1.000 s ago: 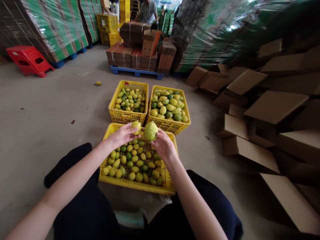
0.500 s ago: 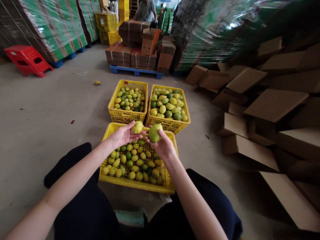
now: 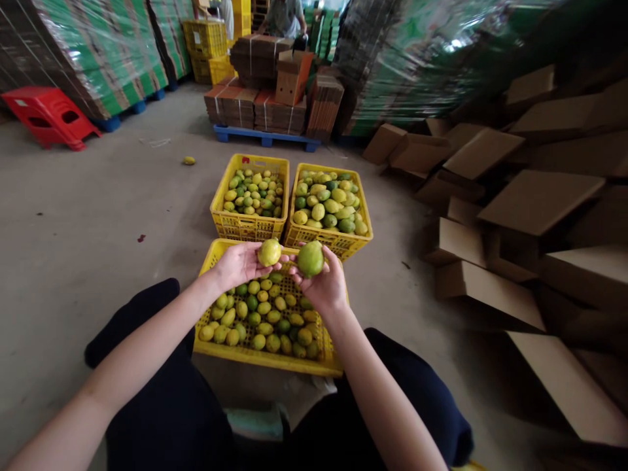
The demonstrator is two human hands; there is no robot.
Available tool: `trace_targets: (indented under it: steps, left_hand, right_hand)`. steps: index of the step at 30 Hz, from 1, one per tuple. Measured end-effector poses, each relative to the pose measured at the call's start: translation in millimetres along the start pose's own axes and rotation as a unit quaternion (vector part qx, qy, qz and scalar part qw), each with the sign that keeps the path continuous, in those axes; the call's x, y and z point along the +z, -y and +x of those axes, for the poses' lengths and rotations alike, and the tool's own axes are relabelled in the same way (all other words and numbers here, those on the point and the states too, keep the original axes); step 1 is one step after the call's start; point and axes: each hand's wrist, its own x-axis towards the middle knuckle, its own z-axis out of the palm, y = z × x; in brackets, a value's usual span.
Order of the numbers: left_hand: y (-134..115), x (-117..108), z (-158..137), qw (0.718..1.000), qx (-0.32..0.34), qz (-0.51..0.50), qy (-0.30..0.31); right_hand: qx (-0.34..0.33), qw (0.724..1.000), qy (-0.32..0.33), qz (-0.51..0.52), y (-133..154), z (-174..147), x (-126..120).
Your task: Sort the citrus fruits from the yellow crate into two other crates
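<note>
A yellow lemon [image 3: 269, 252] rests in my left hand [image 3: 238, 265], palm up with the fingers curled beneath it. My right hand [image 3: 328, 288] holds a larger, greener lemon [image 3: 311, 259], its thumb along the right side. Both fruits are side by side, a small gap between them. Under my hands stands a yellow plastic crate [image 3: 267, 362] with many yellow and green lemons [image 3: 263, 309] lying in it, partly hidden by my hands. Just beyond are two more lemon-filled crates, a left one [image 3: 245, 230] and a right one [image 3: 360, 243].
On the right lies a heap of cardboard boxes [image 3: 542, 199]. A blue pallet [image 3: 266, 139] bears flattened cartons, with a person [image 3: 284, 18] behind it. A red stool [image 3: 52, 118] stands at left, and one lemon [image 3: 188, 160] lies on the floor. Wrapped stacks [image 3: 105, 52] rise at the back.
My right thumb has shifted from the front of the green lemon to its side, and the fruit shows more fully. The yellow lemon has turned slightly in my left hand.
</note>
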Motion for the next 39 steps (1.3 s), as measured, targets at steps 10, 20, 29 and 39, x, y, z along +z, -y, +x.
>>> trace_targets:
  steps: [10, 20, 29, 39]
  left_hand:
    - [13.5, 6.6, 0.4, 0.990, 0.013, 0.032, 0.133]
    - [7.5, 1.9, 1.2, 0.992, 0.084, 0.029, 0.085]
    - [80.0, -21.2, 7.6, 0.896, -0.102, 0.405, 0.152]
    - [106.5, -43.1, -1.9, 0.874, -0.128, 0.445, 0.149]
  right_hand:
    - [-0.030, 0.998, 0.003, 0.049, -7.9, -3.8, 5.3]
    - [-0.002, 0.997, -0.037, 0.072, -1.7, -1.9, 2.7]
    - [0.008, 0.986, -0.111, 0.122, 14.8, -10.0, -6.0]
    - [0.013, 0.989, -0.110, 0.093, 26.3, -26.6, -20.5]
